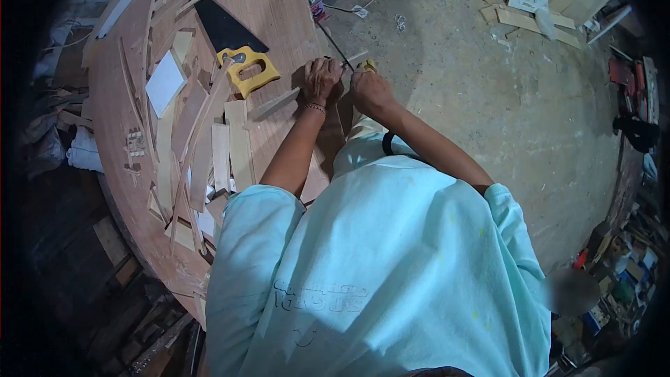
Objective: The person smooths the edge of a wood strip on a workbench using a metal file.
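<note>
Both hands meet at the edge of the round wooden board (279, 14). The left hand (321, 82) is closed in a fist on a pale strip (276, 105) that lies flat on the board, pressing it down. The right hand (370, 89) is just beside it, closed around a small tool (366, 65) with a yellow part; most of the tool is hidden under the fingers, so I cannot tell what it is. A thin dark line runs up from the hands over the floor (474, 98); it may be a blade or a cord, this is not clear. On the board, near the left hand, lies a saw (234, 45) with a yellow handle, and many wood offcuts (223, 153). The shirt (377, 265) covers the lower board edge.
</note>
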{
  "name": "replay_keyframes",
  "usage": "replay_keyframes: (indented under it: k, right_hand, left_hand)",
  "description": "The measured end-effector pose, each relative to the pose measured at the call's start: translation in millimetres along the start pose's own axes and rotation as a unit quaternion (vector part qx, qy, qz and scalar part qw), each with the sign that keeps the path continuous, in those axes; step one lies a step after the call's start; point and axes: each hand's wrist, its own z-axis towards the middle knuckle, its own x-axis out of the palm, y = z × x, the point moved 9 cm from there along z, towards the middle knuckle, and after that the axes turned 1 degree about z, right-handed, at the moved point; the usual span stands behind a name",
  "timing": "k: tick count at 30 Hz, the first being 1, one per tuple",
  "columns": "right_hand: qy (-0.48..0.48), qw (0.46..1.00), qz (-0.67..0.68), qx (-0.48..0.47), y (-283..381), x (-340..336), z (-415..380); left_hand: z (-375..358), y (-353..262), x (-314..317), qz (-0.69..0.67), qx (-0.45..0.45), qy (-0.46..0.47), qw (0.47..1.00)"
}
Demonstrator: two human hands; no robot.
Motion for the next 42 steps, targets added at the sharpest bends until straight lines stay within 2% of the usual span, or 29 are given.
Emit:
replay_keyframes:
  k: [1, 2, 3, 4, 6, 7, 9, 10, 12, 16, 18, 19, 22, 24, 26, 28, 30, 31, 32, 33, 34, 35, 36, 38, 40, 42]
  right_hand:
    - [0.001, 1.000, 0.002, 0.004, 1, 2, -7]
    - [-0.040, 0.998, -0.052, 0.004, 4, -3, -17]
    - [-0.080, 0.991, -0.106, 0.006, 8, -11, -25]
    - [-0.076, 0.992, -0.104, 0.012, 6, -11, -30]
    - [-0.008, 0.996, -0.078, 0.045, -5, -5, -36]
    - [-0.009, 0.996, -0.078, 0.049, -5, -9, -34]
    - [0.042, 0.989, 0.029, 0.137, -18, -5, -22]
    - [0.038, 0.989, 0.031, 0.141, -21, -1, -17]
    - [0.068, 0.994, 0.015, 0.080, -17, 14, -1]
    - [0.044, 0.988, 0.060, 0.132, -24, 21, 16]
    - [0.102, 0.990, 0.031, 0.097, -21, 38, 23]
    - [0.099, 0.989, 0.031, 0.104, -20, 37, 23]
    - [0.070, 0.985, 0.049, 0.151, -21, 22, 24]
    - [0.117, 0.978, 0.070, 0.159, -18, 18, 23]
    - [0.108, 0.970, 0.070, 0.207, -18, 9, 22]
    - [0.096, 0.962, 0.072, 0.247, -27, 9, 25]
    - [0.108, 0.950, 0.103, 0.275, -33, 27, 35]
    - [0.119, 0.955, 0.085, 0.259, -30, 25, 38]
    - [0.130, 0.960, 0.068, 0.237, -26, 22, 38]
    - [0.126, 0.952, 0.107, 0.259, -33, 28, 37]
    - [0.123, 0.942, 0.145, 0.276, -37, 35, 37]
    - [0.125, 0.962, 0.086, 0.225, -27, 21, 35]
    - [0.124, 0.976, 0.024, 0.178, -16, 6, 33]
    - [0.129, 0.977, 0.024, 0.168, -16, 9, 30]
    - [0.138, 0.976, 0.022, 0.169, -19, 20, 20]
    - [0.017, 0.982, 0.056, 0.177, -21, 8, 11]
  left_hand:
    - [1, 2, -2, -0.013, -0.027, 0.002, 1.000]
    - [1, 5, -4, -0.025, -0.055, 0.004, 0.998]
    - [4, 3, -11, -0.028, -0.052, 0.009, 0.998]
    - [6, -1, -16, -0.017, -0.053, 0.030, 0.998]
    - [6, -6, -15, -0.010, -0.051, 0.052, 0.997]
    - [5, -3, -14, -0.026, -0.063, 0.054, 0.996]
    - [5, 2, -7, -0.046, -0.069, 0.048, 0.995]
    - [3, 3, -6, -0.046, -0.063, 0.048, 0.996]
    - [5, -4, -3, -0.006, 0.006, 0.057, 0.998]
    - [6, -8, -8, -0.032, 0.012, 0.085, 0.996]
    - [3, 0, -23, -0.044, 0.002, -0.027, 0.999]
    - [3, 6, 0, 0.014, 0.005, 0.042, 0.999]
    - [1, 7, 3, 0.031, -0.013, 0.077, 0.997]
    - [0, 3, -1, -0.031, -0.013, 0.068, 0.997]
    - [6, -15, -24, 0.031, 0.015, 0.026, 0.999]
    - [-5, -7, 0, 0.014, 0.010, 0.004, 1.000]
    - [-26, 11, 67, -0.010, 0.042, 0.138, 0.989]
    - [5, -22, -27, 0.058, 0.003, 0.152, 0.987]
    - [-4, -20, -18, 0.078, 0.041, 0.071, 0.994]
    - [-15, -14, -12, 0.103, 0.080, -0.010, 0.991]
    - [-5, -10, -19, 0.067, 0.004, 0.077, 0.995]
    - [-2, -1, -8, 0.013, -0.037, 0.085, 0.996]
    - [4, -5, -6, 0.063, -0.014, 0.120, 0.991]
    - [8, -7, -14, 0.041, -0.020, 0.064, 0.997]
    - [5, 4, -1, 0.018, -0.035, 0.076, 0.996]
    - [4, 9, 10, -0.008, -0.048, 0.089, 0.995]
